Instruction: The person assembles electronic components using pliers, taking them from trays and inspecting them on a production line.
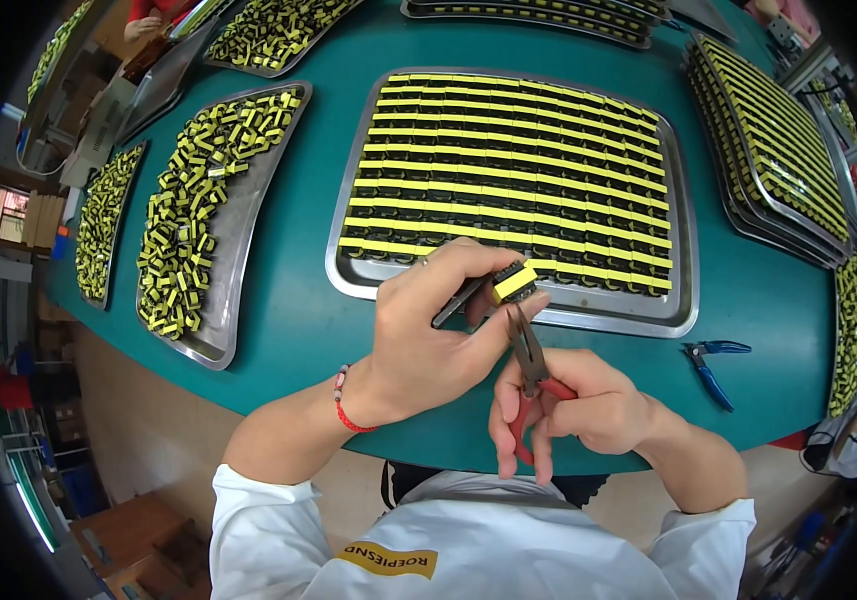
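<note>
My left hand (424,320) is closed on a small black transformer (517,284) with a yellow tape band, held between thumb and fingers at the near edge of a metal tray (339,245). A dark, thin strip-like thing (457,303) also shows between those fingers; its kind I cannot make out. Around the red handles of needle-nose pliers (527,350) my right hand (589,405) is wrapped, some of its fingers loosely extended. The pliers' jaws point up to the underside of the transformer. Rows of similar transformers (509,155) fill most of the tray.
Left of me, a metal tray (234,290) holds a loose heap of transformers. Blue-handled cutters (714,370) lie on the green table (589,350) at the right. Stacked full trays (774,150) stand at the far right. Another person's hand (144,25) shows at the top left.
</note>
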Available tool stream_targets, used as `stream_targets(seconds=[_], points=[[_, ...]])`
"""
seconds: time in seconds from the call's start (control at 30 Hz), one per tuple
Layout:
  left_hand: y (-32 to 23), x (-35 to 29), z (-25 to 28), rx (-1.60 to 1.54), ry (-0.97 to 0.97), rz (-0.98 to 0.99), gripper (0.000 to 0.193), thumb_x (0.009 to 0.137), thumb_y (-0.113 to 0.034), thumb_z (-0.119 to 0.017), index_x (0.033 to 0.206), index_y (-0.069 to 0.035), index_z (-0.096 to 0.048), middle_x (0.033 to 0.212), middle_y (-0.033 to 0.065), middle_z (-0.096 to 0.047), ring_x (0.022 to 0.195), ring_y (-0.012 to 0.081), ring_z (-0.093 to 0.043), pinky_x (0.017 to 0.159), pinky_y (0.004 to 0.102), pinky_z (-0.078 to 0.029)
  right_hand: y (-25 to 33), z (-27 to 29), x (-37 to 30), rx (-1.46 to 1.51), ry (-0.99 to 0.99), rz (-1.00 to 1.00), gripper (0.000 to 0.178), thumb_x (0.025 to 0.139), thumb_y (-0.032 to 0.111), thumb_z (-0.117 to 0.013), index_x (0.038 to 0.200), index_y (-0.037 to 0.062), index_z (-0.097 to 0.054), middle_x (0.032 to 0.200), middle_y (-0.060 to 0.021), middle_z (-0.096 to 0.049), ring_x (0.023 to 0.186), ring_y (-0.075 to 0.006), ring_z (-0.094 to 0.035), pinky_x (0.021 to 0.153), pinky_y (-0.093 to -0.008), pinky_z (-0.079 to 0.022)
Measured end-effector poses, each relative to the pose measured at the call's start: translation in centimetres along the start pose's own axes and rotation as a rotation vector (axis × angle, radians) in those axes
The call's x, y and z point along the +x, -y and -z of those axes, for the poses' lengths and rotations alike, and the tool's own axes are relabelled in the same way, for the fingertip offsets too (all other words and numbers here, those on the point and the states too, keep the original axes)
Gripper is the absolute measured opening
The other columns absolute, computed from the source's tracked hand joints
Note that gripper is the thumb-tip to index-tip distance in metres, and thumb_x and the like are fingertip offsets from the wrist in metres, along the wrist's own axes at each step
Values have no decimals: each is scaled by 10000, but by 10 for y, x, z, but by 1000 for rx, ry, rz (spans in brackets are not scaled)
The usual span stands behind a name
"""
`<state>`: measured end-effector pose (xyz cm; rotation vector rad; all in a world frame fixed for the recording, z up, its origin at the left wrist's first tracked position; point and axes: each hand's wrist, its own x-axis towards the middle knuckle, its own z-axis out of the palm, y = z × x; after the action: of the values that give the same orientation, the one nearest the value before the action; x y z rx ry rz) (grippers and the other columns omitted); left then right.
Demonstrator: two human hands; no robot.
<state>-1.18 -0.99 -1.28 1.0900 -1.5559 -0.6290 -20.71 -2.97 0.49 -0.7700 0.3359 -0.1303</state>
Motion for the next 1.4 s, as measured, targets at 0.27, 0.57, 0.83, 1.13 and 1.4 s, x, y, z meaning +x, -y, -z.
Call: stream_targets(seconds=[0.27, 0.57, 0.83, 1.13, 1.4], points=[[-3, 0, 3, -22, -27, 4, 337, 758, 80, -782, 1061, 50, -636, 914, 77, -642, 707, 53, -591, 549, 179, -440, -1, -1, 0, 5, -8, 12, 340, 740, -76, -387, 1069, -43, -471, 960, -224, -612, 841, -353, -703, 564, -365, -612], [3, 0, 0, -9, 24, -144, 369, 738, 114, -762, 1073, 54, -617, 857, 98, -654, 669, 89, -601, 529, 199, -444, 0, 5, -5, -70, -66, 10, 334, 689, -108, -386, 993, -22, -496, 816, -176, -620, 649, -240, -649, 426, -268, -424], [0, 1, 1, -22, 47, -22, 276, 789, 19, -769, 1026, 56, -633, 851, 79, -649, 652, 80, -571, 553, 206, -438, -3, 13, 0, -777, -220, 443, 234, 766, -72, -543, 990, -17, -503, 900, -127, -608, 762, -174, -620, 624, -227, -480], [-13, -11, -10, -212, 142, 338, 211, 850, -58, -755, 999, 33, -635, 902, 65, -656, 795, 93, -606, 675, 226, -480, -16, 18, 22, -1342, -826, 1073, 479, 655, 2, -831, 1038, 20, -545, 890, -114, -624, 622, -177, -614, 513, -249, -499], [-3, 5, -7, -1297, -39, 622, 628, 1035, -508, -297, 1279, 16, -543, 1110, 164, -626, 1070, 260, -591, 945, 402, -471, -27, -1, 19, -954, -709, 1064, 403, 788, 7, -797, 1119, -43, -573, 897, -114, -661, 648, -104, -603, 541, -217, -485]])
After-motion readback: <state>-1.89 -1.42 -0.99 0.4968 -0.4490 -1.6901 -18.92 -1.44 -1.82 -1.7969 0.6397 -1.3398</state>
